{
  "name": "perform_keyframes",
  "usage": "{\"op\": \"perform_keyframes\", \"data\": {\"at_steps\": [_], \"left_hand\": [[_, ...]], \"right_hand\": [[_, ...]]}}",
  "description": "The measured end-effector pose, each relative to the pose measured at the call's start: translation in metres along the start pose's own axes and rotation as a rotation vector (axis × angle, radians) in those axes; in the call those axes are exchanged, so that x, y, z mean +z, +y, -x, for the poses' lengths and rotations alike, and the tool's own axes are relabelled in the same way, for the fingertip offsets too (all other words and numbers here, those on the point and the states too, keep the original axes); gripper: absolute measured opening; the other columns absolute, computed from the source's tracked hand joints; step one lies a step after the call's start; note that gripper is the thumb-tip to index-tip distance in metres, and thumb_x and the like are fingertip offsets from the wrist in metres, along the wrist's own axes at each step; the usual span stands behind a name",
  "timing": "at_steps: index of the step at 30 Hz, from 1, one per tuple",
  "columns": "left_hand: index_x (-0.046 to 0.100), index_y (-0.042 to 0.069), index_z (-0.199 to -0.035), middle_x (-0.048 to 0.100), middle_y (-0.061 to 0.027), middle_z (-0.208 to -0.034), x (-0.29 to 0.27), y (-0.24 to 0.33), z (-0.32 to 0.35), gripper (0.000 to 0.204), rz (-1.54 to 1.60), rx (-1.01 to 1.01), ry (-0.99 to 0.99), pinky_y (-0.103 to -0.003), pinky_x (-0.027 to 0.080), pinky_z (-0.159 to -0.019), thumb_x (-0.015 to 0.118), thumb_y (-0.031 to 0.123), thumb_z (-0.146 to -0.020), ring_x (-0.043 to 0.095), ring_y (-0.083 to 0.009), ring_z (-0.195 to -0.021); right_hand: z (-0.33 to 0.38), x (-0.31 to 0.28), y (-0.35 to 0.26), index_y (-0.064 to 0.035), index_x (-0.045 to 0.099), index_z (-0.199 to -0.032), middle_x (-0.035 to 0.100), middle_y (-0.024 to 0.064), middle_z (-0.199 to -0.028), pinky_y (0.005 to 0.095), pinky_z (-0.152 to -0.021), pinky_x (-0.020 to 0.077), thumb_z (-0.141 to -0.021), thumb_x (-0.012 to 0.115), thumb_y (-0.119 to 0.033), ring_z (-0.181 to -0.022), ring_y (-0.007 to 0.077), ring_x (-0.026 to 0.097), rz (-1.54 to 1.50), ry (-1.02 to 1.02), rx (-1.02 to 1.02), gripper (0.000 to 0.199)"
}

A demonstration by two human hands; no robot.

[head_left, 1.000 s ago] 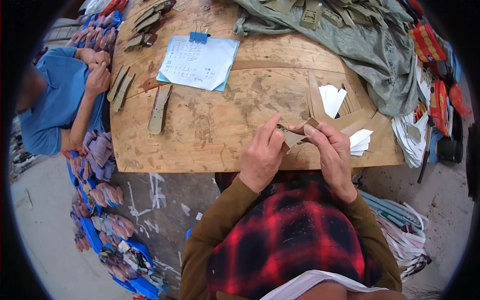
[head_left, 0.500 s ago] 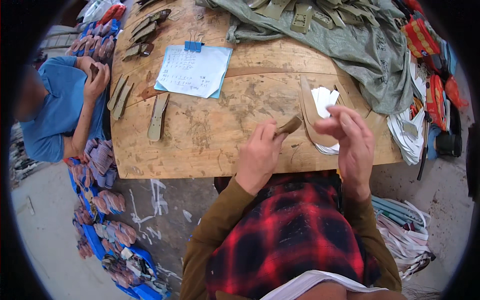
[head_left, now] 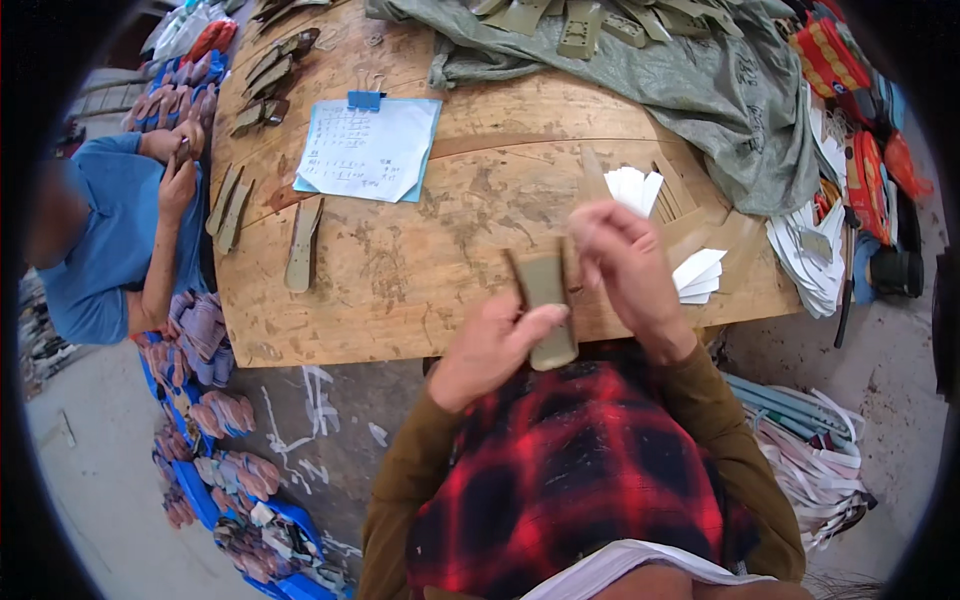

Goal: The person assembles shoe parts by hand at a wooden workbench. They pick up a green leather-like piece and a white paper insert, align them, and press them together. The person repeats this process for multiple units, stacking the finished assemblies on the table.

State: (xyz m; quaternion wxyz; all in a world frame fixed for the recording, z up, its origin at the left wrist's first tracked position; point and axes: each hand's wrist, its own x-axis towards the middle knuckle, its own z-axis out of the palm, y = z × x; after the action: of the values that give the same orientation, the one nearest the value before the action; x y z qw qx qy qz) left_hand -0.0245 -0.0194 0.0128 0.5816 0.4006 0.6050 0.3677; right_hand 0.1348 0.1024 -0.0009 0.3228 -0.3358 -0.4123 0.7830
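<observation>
the right hand (head_left: 630, 265) is blurred, its fingertips hard to make out; i cannot tell whether it pinches anything. the left hand (head_left: 485, 350) grasps an olive piece (head_left: 546, 280), thumb across its face, other fingers partly hidden. the flared end rises above the grip, the rounded end below, at the wooden table's (head_left: 400, 300) near edge. small handwriting lines a white paper (head_left: 360, 165) toward the left edge.

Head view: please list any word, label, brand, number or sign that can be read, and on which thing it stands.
White paper: handwritten lines, too small to read reliably.
Grey-green sheet: dark characters, too blurred to read.
Khaki piece in the left hand: no text visible.
</observation>
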Motion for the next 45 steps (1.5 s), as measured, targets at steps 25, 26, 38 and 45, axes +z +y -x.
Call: {"op": "perform_keyframes", "data": {"at_steps": [25, 26, 38, 45], "left_hand": [[0.063, -0.001, -0.109, 0.069, -0.0088, -0.101, 0.042, -0.016, -0.061, 0.024, 0.544, 0.101, -0.031, -0.025, 0.055, -0.069, 0.061, 0.02, -0.098, 0.065, -0.0107, -0.08], [0.063, -0.001, -0.11, 0.069, -0.0089, -0.102, 0.039, -0.014, -0.059, 0.025, 0.611, 0.119, 0.023, -0.025, 0.055, -0.067, 0.061, 0.02, -0.098, 0.065, -0.0102, -0.079], [0.059, 0.001, -0.119, 0.069, -0.012, -0.108, -0.012, -0.007, -0.024, 0.031, 0.85, 0.158, 0.305, -0.028, 0.059, -0.063, 0.05, 0.026, -0.104, 0.07, -0.0205, -0.096], [0.058, 0.003, -0.119, 0.068, -0.0104, -0.109, -0.02, -0.008, -0.025, 0.03, 0.895, 0.16, 0.274, -0.03, 0.059, -0.066, 0.05, 0.027, -0.104, 0.069, -0.0185, -0.096]], "right_hand": [[-0.006, -0.031, -0.078, -0.0047, 0.063, -0.089, 0.063, 0.0119, -0.073, 0.0385, -0.063, 0.0453, -0.083, 0.072, -0.023, -0.069, 0.0301, 0.061, 1.286, -0.489, -0.211, 0.021], [-0.016, -0.025, -0.083, -0.0046, 0.063, -0.089, 0.063, 0.0123, -0.073, 0.0381, -0.061, 0.0455, -0.083, 0.072, -0.025, -0.068, 0.0302, 0.061, 1.29, -0.571, -0.165, 0.023], [-0.262, -0.061, -0.083, -0.0045, 0.047, -0.131, 0.059, 0.0224, -0.115, 0.0495, -0.079, 0.0513, -0.084, 0.068, -0.048, -0.095, 0.0417, 0.063, 1.919, 0.132, -0.455, 0.068], [-0.253, -0.062, -0.071, -0.0047, 0.038, -0.117, 0.057, 0.029, -0.111, 0.0529, -0.085, 0.0479, -0.078, 0.063, -0.026, -0.1, 0.0488, 0.059, 1.634, 0.208, -0.421, 0.051]]}}
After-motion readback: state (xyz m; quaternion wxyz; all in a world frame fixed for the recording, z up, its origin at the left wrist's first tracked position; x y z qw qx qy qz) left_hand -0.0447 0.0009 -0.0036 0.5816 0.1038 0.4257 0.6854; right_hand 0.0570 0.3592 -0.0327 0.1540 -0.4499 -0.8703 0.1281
